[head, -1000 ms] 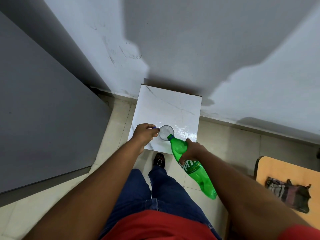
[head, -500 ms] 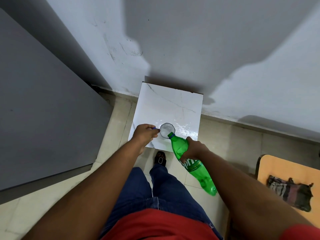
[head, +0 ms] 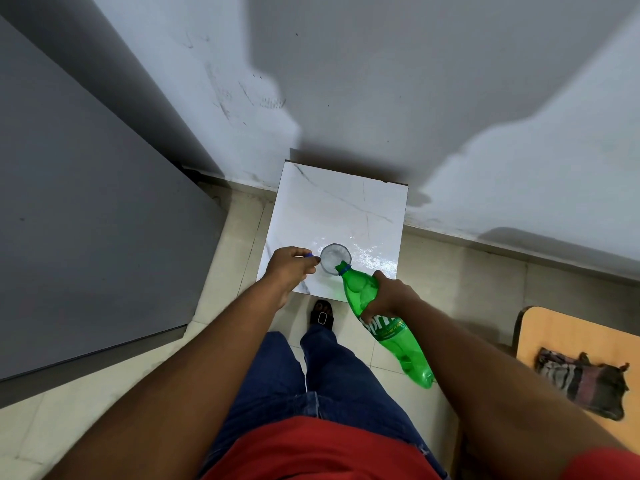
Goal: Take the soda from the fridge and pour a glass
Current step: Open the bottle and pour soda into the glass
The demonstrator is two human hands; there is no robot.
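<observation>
A clear glass (head: 334, 257) stands near the front edge of a small white marble-top table (head: 332, 209). My right hand (head: 391, 296) grips a green soda bottle (head: 388, 327) around its upper body. The bottle is tilted steeply, its uncapped mouth with a blue neck ring resting over the glass rim. My left hand (head: 291, 268) rests on the table just left of the glass, fingers closed on a small blue bottle cap (head: 309, 255). The glass holds pale fizzing liquid.
A grey fridge side (head: 86, 220) fills the left. A white wall rises behind the table. An orange table (head: 571, 341) with a dark striped cloth (head: 581, 382) sits at the right. Tiled floor, my jeans and a sandalled foot (head: 322, 315) lie below.
The view has shifted slightly. The bottle stays tilted at the glass and both hands keep their hold.
</observation>
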